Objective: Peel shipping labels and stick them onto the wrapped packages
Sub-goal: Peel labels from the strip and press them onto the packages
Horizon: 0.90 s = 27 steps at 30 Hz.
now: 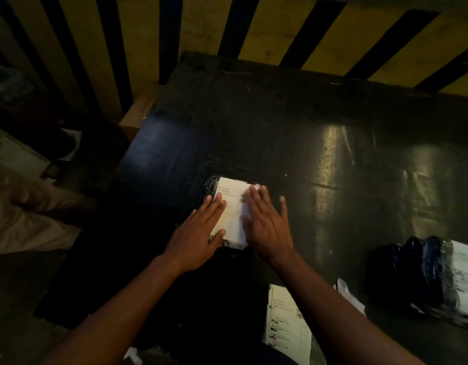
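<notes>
Printed white label sheets (288,322) lie at lower centre, partly behind the right forearm. Both hands, left (198,233) and right (267,222), press flat with straight fingers, gripping nothing, on a white shipping label (234,204) at centre. Beneath it, the dark wrapped package (210,187) is mostly hidden.

- A dark table (293,122) fills the middle of the view; its top is scratched and worn.
- Light gives pale shiny patches on the table top, one bluish at its left part and several yellowish at its right part.
- Behind the table stands a wall (206,25) with slanted yellow and black stripes.
- At the far left corner of the table there is a brown wooden board (138,111), touching the table edge.
- Left of the table the floor (22,299) is dark and dim.
- Further left of the table lies a pale cloth-like shape (24,214); what it is I cannot tell.
- The whole room is poorly lit.
</notes>
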### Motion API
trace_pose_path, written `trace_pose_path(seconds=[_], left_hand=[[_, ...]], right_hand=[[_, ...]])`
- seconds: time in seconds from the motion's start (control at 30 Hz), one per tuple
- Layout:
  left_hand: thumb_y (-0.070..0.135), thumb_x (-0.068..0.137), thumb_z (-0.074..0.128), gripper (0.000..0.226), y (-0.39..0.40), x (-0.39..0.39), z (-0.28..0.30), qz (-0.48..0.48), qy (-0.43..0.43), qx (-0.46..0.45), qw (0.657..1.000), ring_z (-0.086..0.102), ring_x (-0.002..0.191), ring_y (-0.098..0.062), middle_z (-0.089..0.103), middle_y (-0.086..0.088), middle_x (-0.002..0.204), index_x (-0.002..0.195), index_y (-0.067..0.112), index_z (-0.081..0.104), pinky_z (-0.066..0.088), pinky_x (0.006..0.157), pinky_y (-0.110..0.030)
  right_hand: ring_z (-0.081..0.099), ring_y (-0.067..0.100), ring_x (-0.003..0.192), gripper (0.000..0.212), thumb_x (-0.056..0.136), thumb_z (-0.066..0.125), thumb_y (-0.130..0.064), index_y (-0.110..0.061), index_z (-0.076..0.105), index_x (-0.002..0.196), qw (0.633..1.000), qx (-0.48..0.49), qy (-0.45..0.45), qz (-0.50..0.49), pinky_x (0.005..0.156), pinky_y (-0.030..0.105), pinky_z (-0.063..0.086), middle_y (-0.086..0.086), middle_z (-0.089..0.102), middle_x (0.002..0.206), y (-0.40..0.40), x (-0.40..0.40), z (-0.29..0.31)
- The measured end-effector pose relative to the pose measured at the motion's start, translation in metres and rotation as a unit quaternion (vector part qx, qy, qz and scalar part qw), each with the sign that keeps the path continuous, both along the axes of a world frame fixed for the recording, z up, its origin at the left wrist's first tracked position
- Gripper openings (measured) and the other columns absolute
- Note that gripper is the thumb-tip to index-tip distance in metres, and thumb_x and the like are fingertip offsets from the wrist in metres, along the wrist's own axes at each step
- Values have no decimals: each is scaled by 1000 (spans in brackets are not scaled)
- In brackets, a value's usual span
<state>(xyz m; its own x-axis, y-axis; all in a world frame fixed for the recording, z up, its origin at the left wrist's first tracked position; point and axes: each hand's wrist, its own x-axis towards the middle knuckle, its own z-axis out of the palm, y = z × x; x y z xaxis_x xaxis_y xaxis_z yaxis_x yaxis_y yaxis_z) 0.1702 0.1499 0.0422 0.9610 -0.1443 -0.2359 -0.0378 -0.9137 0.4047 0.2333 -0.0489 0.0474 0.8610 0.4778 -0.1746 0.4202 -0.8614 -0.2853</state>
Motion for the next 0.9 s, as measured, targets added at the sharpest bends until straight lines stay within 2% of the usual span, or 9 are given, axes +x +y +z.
trace_pose_path(seconds=[0.07,0.13,0.23,0.3,0.43,0.53,0.6,0.77,0.9], left_hand=[[46,107,38,69,-1,0,2,2,8,-2,1000,-19,155,-5,-16,17,167,161,31,-3,9,129,-39],[48,107,35,69,0,0,1,-1,11,6,1000,-20,154,-4,-18,18,167,160,33,-6,7,128,-38],[49,107,35,70,5,0,-3,-11,3,7,1000,-19,155,-4,-16,18,169,163,32,-3,11,129,-41],[47,107,37,70,5,0,-6,-12,4,-4,1000,-19,155,-4,-16,17,169,163,31,-2,12,129,-43],[43,108,35,68,1,1,-4,-9,9,-10,1000,-20,155,-8,-17,14,169,163,28,-4,13,129,-44],[54,103,25,69,4,2,-4,-19,-1,-10,1000,-16,157,-10,-12,11,170,160,27,-3,18,128,-45],[59,97,15,73,8,1,-4,-27,-4,-9,1000,-15,157,-10,-12,11,170,160,26,-3,18,128,-43],[32,111,28,61,8,2,-6,-33,-14,-16,999,-18,156,-10,-15,11,170,164,23,-1,16,128,-37],[28,111,28,61,6,3,-8,-33,-18,-16,999,-18,156,-12,-15,8,170,163,21,-2,13,129,-38]], right_hand=[[-10,16,156,75,94,0,-49,-21,8,163,997,8,2,74,122,50,-16,-3,-3,169,11,-8,1],[-5,15,156,79,91,-2,-49,-19,11,163,996,2,3,89,123,52,-13,-1,4,170,14,-14,-3],[22,18,155,63,103,17,-43,-17,33,158,997,-10,-51,48,122,57,-1,1,30,166,-2,-22,-13],[30,22,152,57,103,29,-40,-18,43,154,996,-16,-83,30,119,58,4,0,39,161,-20,-25,-20],[23,25,155,54,101,38,-34,-16,45,152,996,-8,-84,24,123,57,-2,1,36,163,-19,-22,-9],[33,25,151,55,98,34,-33,-14,52,148,993,29,-81,76,123,61,16,5,44,159,7,-37,-5],[31,21,152,57,100,33,-34,-15,47,151,995,32,-55,82,122,62,20,4,41,161,18,-53,-12],[32,19,152,56,101,33,-36,-19,44,153,997,18,-75,21,122,60,14,0,39,161,-20,-77,-22],[26,24,154,59,99,36,-37,-16,44,153,996,30,-86,-6,124,57,11,2,38,162,-27,-79,-18]])
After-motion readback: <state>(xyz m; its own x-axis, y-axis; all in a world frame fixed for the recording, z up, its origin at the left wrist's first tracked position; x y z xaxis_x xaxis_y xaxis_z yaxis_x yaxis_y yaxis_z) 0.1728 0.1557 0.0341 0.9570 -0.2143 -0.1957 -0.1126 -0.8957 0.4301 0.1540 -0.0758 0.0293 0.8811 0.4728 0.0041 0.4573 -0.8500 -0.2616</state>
